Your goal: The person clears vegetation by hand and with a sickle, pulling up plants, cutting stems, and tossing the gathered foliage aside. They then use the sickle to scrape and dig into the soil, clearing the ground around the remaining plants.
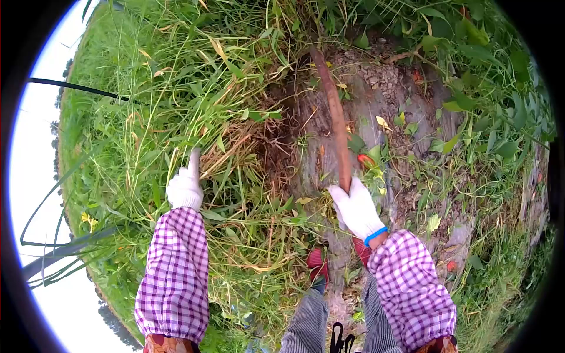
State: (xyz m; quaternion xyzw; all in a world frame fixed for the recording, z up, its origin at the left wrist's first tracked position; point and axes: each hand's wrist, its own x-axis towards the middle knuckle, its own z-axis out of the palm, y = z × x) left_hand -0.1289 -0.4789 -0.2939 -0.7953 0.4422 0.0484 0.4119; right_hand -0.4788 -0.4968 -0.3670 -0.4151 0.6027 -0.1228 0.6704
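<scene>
My right hand [357, 210], in a white glove with a blue band at the wrist, is wrapped round the lower end of a long, slightly curved wooden handle [335, 112]. The handle runs up and away over bare soil; whatever its far end carries is hidden among the plants. On the left, my left hand [185, 187], also white-gloved, is at the near edge of a heap of grassy weeds [226, 132]. Its index finger is stretched out against the stems, and the other fingers are mostly hidden. Brown roots [273, 141] show at the heap's right side.
A soil-covered strip of plastic sheeting [359, 88] runs down the middle. On it lies a red pepper [366, 160] among scattered leaves. Leafy plants [488, 117] line the right, and tall grass [112, 141] fills the left. A red shoe [318, 263] shows below.
</scene>
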